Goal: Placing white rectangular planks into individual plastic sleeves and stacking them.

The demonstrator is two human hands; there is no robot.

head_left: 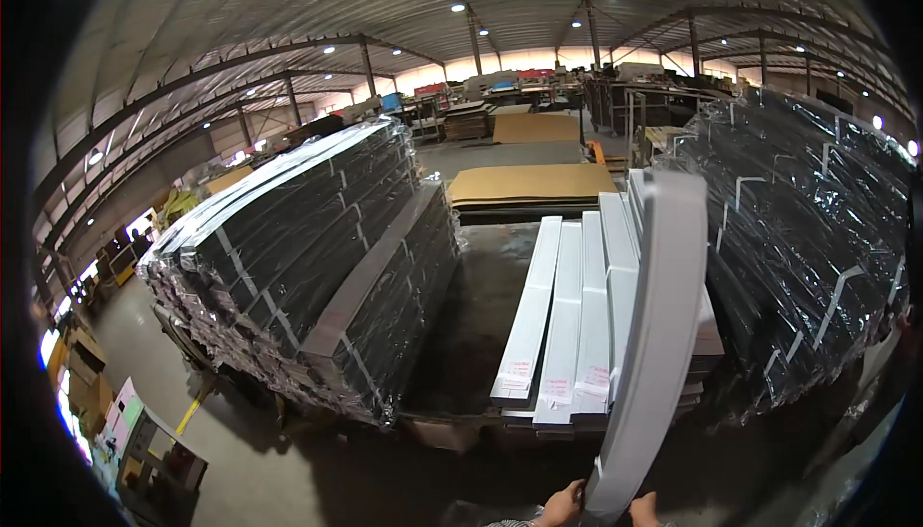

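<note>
A long, narrow white box [660, 306] rises upright in front of me, its top leaning slightly to the right. Low on its left edge, my left hand [561, 506] is closed on it. My right hand [646, 510] grips the opposite edge near the bottom; part of it is cut off by the picture's lower rim. Just beyond and to the left, several similar long white bundles [567, 320] lie side by side on a low stack, with white bands across them and reddish labels at their near ends. The held box hides part of that stack.
To the left stands a big block of dark bundles [317, 238] in clear film. Another film-wrapped dark stack [817, 229] stands close on the right. Flat brown sheets [529, 184] lie beyond. A dark stand with papers [154, 450] is at the lower left.
</note>
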